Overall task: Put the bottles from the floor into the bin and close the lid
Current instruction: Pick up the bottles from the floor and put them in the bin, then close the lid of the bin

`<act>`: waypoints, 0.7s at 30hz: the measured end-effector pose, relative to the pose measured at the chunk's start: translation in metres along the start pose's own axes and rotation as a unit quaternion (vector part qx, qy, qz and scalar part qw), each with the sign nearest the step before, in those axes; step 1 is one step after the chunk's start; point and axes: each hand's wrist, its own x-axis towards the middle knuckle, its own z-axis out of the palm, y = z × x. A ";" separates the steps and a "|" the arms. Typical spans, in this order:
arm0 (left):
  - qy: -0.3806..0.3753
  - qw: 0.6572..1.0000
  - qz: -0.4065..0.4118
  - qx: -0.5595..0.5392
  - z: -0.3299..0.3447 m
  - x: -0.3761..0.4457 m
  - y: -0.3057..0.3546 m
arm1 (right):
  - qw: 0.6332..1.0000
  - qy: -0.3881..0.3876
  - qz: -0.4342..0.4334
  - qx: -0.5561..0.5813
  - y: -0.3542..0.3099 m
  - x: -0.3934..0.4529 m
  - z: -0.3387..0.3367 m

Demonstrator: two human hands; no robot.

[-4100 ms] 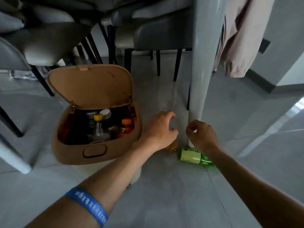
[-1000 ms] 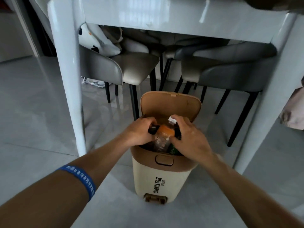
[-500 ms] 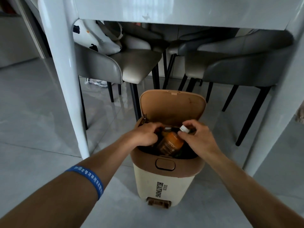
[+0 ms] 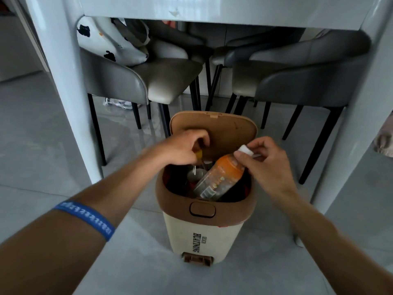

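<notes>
A cream pedal bin with a brown rim stands on the floor, its brown lid upright and open. An orange-labelled bottle leans slanted in the bin mouth, white cap up to the right. My right hand pinches that bottle at its cap and neck. My left hand is closed over the left side of the opening on the yellow cap of a clear bottle that pokes up from inside. More bottles lie dark and partly hidden in the bin.
A white table leg stands left of the bin and another right of it. Grey chairs with thin black legs are close behind the lid. The brown foot pedal faces me. Grey tiled floor lies all around.
The orange bottle has tilted further, its cap now raised to the right in my right hand. My left hand has lifted above the rim, gripping a yellow-capped bottle. The view has moved closer.
</notes>
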 end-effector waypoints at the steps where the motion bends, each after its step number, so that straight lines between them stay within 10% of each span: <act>1: -0.018 1.000 -0.005 0.017 -0.009 -0.003 0.001 | 0.999 -0.048 -0.012 -0.018 -0.002 -0.002 0.006; 7: -0.078 0.994 -0.060 0.039 -0.001 -0.014 -0.025 | 0.903 -0.323 -0.097 -0.265 0.003 -0.021 0.069; 15: -0.079 0.996 -0.039 0.023 0.011 -0.011 -0.043 | 0.974 -0.050 -0.092 -0.200 -0.001 -0.009 0.044; 21: 0.019 1.000 0.021 0.012 0.006 -0.026 -0.034 | 0.946 0.093 -0.184 -0.249 -0.027 -0.010 0.030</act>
